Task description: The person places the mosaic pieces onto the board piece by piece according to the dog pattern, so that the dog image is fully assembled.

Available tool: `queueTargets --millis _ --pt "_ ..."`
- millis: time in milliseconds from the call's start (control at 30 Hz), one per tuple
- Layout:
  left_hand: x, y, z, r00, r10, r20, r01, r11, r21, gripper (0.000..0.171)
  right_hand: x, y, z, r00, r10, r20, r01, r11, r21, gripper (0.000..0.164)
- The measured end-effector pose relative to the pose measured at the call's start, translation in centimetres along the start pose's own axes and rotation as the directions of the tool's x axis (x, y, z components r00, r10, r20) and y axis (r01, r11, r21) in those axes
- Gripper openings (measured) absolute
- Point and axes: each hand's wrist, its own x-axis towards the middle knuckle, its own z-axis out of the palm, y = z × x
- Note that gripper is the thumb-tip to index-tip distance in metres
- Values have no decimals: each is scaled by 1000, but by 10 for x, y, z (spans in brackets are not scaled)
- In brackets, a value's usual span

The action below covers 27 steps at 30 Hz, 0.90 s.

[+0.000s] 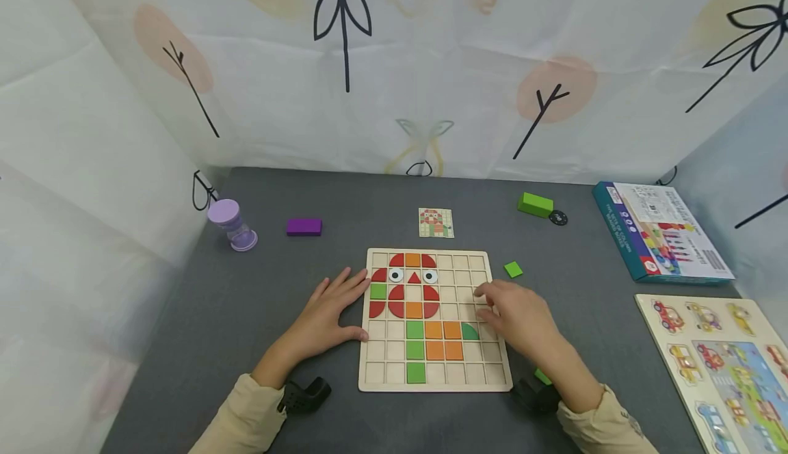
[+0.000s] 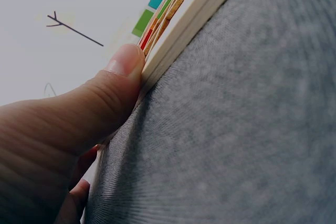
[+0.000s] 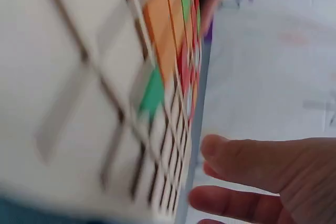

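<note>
A wooden grid board [image 1: 394, 373] lies on the grey table. Red rounded tiles [image 1: 397, 295], orange squares [image 1: 434, 351], green squares [image 1: 416, 373] and two round eye tiles [image 1: 396, 275] sit in its cells, plus one darker green rounded tile [image 1: 470, 331]. Spread fingers of my left hand [image 1: 329, 314] touch the board's left edge, its thumb [image 2: 126, 64] against the side. Above the board's right columns is my right hand [image 1: 523, 314], fingers loosely bent. In the right wrist view its thumb [image 3: 236, 158] and fingers stand apart, with nothing visible between them.
A small pattern card [image 1: 436, 223] lies behind the board. Loose green tiles [image 1: 513, 269] lie to its right, one partly under my right forearm. A purple block [image 1: 304, 227], an hourglass [image 1: 232, 225], a green block [image 1: 535, 204], a box [image 1: 671, 235] and a vehicle puzzle [image 1: 667, 344] surround it.
</note>
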Motion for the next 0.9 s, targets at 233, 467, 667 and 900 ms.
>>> queueTargets --millis 233,467,667,900 --pt "-2 0 1 1000 -7 3 7 1000 -7 89 23 47 -6 990 137 -43 -137 991 -5 36" --pt "-2 1 1 1000 -13 11 13 1000 -8 89 33 66 -4 965 257 49 -256 966 -25 42" --pt "-1 1 0 1000 -11 11 11 1000 -9 89 38 66 -1 960 275 41 -275 961 -6 33" --pt "0 0 0 1000 -2 -3 2 1000 -1 89 19 42 -5 996 94 9 -94 991 100 30"
